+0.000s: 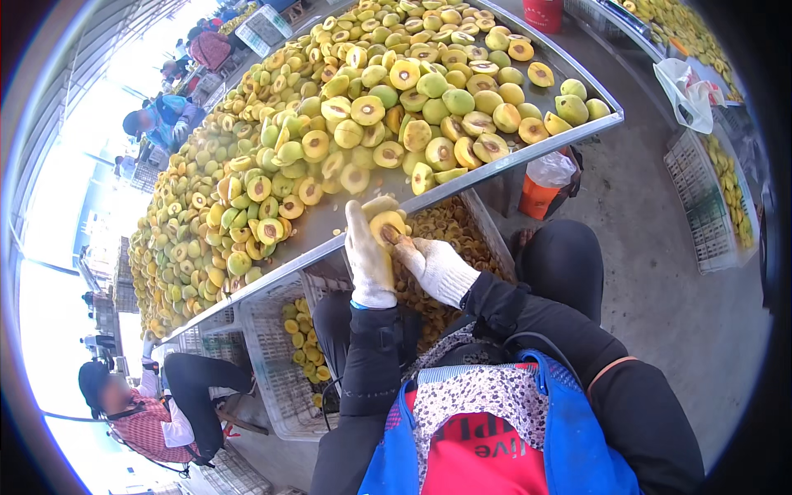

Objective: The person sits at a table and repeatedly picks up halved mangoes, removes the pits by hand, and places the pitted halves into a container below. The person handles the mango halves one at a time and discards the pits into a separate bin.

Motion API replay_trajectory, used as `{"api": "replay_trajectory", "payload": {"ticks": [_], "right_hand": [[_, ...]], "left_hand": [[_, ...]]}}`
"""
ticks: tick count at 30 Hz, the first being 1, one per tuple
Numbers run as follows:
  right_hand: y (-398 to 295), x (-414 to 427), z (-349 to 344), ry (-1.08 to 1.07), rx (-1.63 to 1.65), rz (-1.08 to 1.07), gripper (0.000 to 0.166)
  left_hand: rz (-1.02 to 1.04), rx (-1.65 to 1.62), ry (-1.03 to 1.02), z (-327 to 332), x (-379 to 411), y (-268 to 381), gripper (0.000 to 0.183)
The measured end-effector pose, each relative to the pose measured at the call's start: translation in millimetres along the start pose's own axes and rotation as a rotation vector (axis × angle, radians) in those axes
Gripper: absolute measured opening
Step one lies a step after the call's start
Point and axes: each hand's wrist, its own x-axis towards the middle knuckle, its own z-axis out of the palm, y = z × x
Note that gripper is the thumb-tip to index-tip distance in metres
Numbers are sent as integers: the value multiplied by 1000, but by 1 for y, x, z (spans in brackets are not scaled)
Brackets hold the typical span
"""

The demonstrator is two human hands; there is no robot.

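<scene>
My left hand (369,263), in a pale work glove, grips a yellow fruit half (383,223) that looks like a plum or apricot. Its cut face is turned up, with a brown pit or pit hollow at the centre. My right hand (444,272), in a white knit glove with brown-stained fingertips, touches the lower edge of that cut face beside the brown centre. Whether its fingers hold a small tool is hidden. Both hands are at the near rim of a metal-edged table (322,247), heaped with halved green-yellow fruit (346,133).
Below my hands stands a crate of brownish pieces (442,226). Left of it, a white plastic crate (272,371) contains fruit halves. An orange bucket (537,195) is under the table's right end. Another crate (705,204) stands far right. A seated co-worker (154,408) is at lower left.
</scene>
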Motion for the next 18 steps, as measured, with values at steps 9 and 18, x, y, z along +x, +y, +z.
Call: {"api": "replay_trajectory", "payload": {"ticks": [9, 18], "right_hand": [[-18, -9, -12, -16, -260, -73, 69], [-5, -8, -6, -77, -101, -31, 59]], "left_hand": [[154, 255, -21, -1, -4, 2, 43], [346, 558, -218, -9, -6, 23, 27]]}}
